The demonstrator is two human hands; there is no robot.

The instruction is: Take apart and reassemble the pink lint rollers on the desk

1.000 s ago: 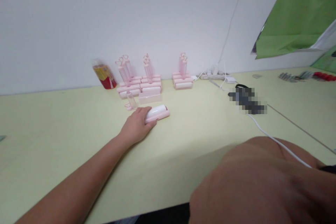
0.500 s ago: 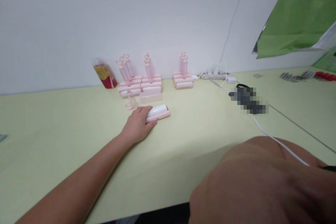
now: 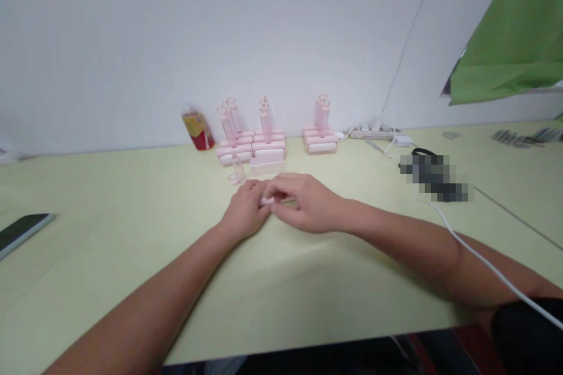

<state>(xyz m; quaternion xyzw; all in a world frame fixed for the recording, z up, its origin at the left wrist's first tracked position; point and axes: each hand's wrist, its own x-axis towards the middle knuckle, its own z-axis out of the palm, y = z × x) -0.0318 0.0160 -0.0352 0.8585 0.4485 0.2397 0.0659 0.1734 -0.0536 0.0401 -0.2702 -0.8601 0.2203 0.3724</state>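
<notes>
My left hand (image 3: 246,210) is wrapped around a pink lint roller (image 3: 266,201) on the table, mostly hidden under the fingers. From the right, my right hand (image 3: 308,202) reaches to the same roller, its fingers bent and its thumb and fingertips closing at the roller's near end. Just beyond my left hand, a clear pink handle (image 3: 238,170) with a heart-shaped loop leans near the table surface. Beside it lies a translucent pink cover (image 3: 267,164).
Behind, lint rollers with white rolls (image 3: 268,153) and upright handles (image 3: 264,123) stand in groups. A red-yellow bag (image 3: 197,129) leans at the wall. A power strip (image 3: 373,133), a blurred-out dark object (image 3: 433,176), a white cable (image 3: 479,258) and a phone (image 3: 24,231) lie around.
My right hand has moved from the near right edge up to the roller and meets my left hand there. My left hand stays on the roller; the view has shifted left.
</notes>
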